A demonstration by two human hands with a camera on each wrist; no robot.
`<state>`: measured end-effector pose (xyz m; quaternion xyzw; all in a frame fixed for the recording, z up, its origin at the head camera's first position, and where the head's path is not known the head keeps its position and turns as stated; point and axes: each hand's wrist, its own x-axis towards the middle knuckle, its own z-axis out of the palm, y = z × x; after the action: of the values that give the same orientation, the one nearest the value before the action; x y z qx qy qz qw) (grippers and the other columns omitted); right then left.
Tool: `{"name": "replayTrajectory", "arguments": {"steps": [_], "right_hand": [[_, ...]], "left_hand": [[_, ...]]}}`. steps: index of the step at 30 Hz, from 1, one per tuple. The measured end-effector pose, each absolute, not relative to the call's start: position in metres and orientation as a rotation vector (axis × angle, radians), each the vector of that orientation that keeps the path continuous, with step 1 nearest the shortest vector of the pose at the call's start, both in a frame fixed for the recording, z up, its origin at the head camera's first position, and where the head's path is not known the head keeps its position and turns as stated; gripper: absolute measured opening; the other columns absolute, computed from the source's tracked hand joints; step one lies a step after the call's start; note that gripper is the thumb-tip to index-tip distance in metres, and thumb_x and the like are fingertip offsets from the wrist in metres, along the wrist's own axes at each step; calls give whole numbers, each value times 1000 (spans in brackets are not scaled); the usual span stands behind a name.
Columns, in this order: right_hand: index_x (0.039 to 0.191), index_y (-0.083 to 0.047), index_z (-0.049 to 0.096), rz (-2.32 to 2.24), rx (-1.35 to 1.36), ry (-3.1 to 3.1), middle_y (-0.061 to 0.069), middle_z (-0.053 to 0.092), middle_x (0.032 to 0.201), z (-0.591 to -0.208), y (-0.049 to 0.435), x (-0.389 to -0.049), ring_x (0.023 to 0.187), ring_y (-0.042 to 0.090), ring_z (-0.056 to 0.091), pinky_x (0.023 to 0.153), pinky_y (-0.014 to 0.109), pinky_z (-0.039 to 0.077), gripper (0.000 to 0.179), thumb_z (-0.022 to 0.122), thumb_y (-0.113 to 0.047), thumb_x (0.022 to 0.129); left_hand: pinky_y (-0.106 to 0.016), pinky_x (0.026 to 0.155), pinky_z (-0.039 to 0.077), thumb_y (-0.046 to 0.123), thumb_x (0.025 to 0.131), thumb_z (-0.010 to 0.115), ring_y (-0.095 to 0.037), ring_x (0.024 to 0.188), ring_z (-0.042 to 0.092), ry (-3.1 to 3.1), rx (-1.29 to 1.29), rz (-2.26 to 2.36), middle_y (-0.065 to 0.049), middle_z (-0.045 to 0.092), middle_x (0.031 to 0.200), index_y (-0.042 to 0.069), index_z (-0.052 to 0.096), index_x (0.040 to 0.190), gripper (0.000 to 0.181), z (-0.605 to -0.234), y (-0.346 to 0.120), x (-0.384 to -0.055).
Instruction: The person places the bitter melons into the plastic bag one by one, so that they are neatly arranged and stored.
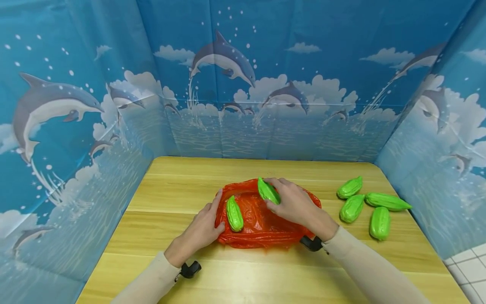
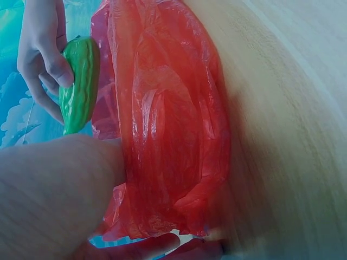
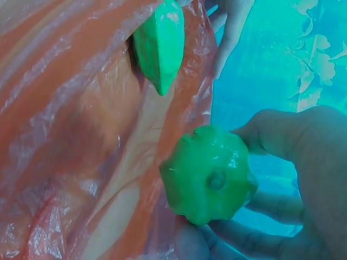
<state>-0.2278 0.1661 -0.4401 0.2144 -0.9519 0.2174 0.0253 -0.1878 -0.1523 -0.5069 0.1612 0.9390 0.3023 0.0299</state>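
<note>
A red plastic bag point(image 1: 252, 211) lies on the table, its mouth spread toward the top. Inside at its left is a green ribbed gourd point(image 1: 234, 214), whose pointed end point(image 3: 161, 59) shows in the right wrist view. My left hand point(image 1: 203, 223) holds the bag's left edge; the thin red film partly covers its fingers in the left wrist view. My right hand point(image 1: 294, 202) grips a second green ribbed gourd point(image 1: 268, 192) between thumb and fingers over the far side of the bag. In the right wrist view this held gourd point(image 3: 209, 176) appears end-on.
Several more green gourds point(image 1: 351, 209) lie in a loose group on the right side of the wooden table point(image 1: 171, 185). A blue dolphin-print curtain point(image 1: 265, 131) stands along the table's back, left and right sides. White floor tiles point(image 1: 471, 270) show at the lower right.
</note>
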Motion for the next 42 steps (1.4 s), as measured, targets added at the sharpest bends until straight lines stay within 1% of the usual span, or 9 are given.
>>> {"name": "replayTrajectory", "arguments": {"steps": [3,7,10,14,23,29,34,38,42], "right_hand": [[168,-14,61,669,668,-2945,19,77,147,-441,163,-228,96,23,73,76,40,63,68,85,-26,105],[169,-11,60,669,685,-2960,22,75,153,-441,159,-229,101,26,77,83,47,67,70,84,-27,105],[169,-10,59,682,682,-2984,23,73,155,-440,156,-230,98,24,75,80,44,66,71,84,-28,106],[168,-9,59,718,683,-2997,23,73,154,-440,153,-230,100,24,73,78,40,64,70,84,-28,106],[167,-7,59,779,710,-3021,19,77,133,-441,147,-232,85,18,67,66,30,56,71,85,-28,105],[167,-6,59,815,740,-3028,16,79,128,-441,145,-235,79,14,65,65,28,54,70,84,-27,106],[169,-6,57,850,746,-3056,9,77,111,-441,144,-235,59,12,55,57,28,47,71,84,-27,107],[170,-5,55,871,744,-3091,3,76,98,-443,142,-237,53,10,50,57,27,45,73,84,-28,108],[171,-2,53,906,731,-3124,-1,75,85,-445,139,-239,52,10,53,58,27,48,74,84,-28,109]], "left_hand": [[-56,95,74,10,105,81,-46,117,81,2893,499,936,-36,66,155,11,15,189,107,-507,-152,-188],[-58,97,73,11,105,81,-47,118,81,2894,502,933,-35,66,154,10,15,188,106,-507,-152,-188],[-58,96,73,10,105,81,-47,118,80,2894,502,934,-36,66,154,10,15,188,107,-507,-152,-188],[-58,97,73,10,105,81,-47,120,80,2887,496,940,-36,66,155,11,15,189,107,-507,-152,-188],[-60,105,71,10,105,81,-47,129,77,2874,507,962,-36,63,160,11,15,189,107,-504,-151,-189],[-60,109,69,8,105,81,-48,133,75,2861,522,973,-37,62,162,11,15,189,107,-501,-150,-188],[-62,110,68,6,104,81,-51,137,74,2855,523,986,-38,61,162,10,16,189,107,-498,-149,-188],[-63,113,66,4,104,81,-53,142,71,2846,513,993,-38,59,165,11,16,189,107,-497,-147,-187],[-64,116,65,2,104,81,-54,146,68,2840,511,997,-38,59,166,11,17,188,106,-497,-147,-186]]}}
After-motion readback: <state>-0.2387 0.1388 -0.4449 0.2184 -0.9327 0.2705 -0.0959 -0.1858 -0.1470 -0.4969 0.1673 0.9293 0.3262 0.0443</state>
